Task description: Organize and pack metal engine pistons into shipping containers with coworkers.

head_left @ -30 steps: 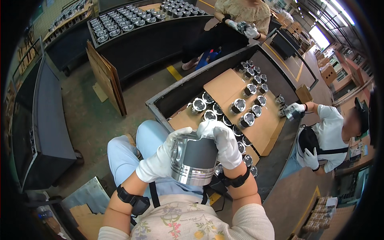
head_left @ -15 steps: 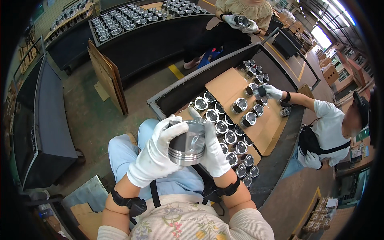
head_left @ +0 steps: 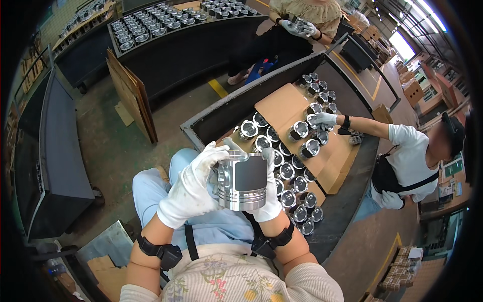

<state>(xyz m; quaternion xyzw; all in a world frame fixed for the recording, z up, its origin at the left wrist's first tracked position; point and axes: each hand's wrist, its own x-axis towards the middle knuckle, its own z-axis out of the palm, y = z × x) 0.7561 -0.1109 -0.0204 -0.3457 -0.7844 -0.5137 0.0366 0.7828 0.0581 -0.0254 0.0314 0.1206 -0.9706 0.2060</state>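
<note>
Dark metal is seen in the near cart [head_left: 250, 95], set just ahead of the hands and to their right; farther ahead and leftward, a long cart [head_left: 181, 60] is topped with rows of pistons [head_left: 173, 24]; well left of the hands, a third cart [head_left: 63, 161] is parked; to their right, the near cart is reached into by a co-worker [head_left: 410, 161], and well ahead a piston is handled by a seated person [head_left: 304, 10]; ahead and to the left, cardboard sheets [head_left: 128, 95] are stood on edge; beyond the right hand, some lower pistons [head_left: 288, 171] are covered by a flat cardboard piece [head_left: 282, 103], on which upper pistons [head_left: 311, 147] are stood; the left hand [head_left: 188, 186] is half curled against one side of the held piston [head_left: 250, 176]; its other side is gripped by the right hand [head_left: 269, 199], partly hidden behind it.
</note>
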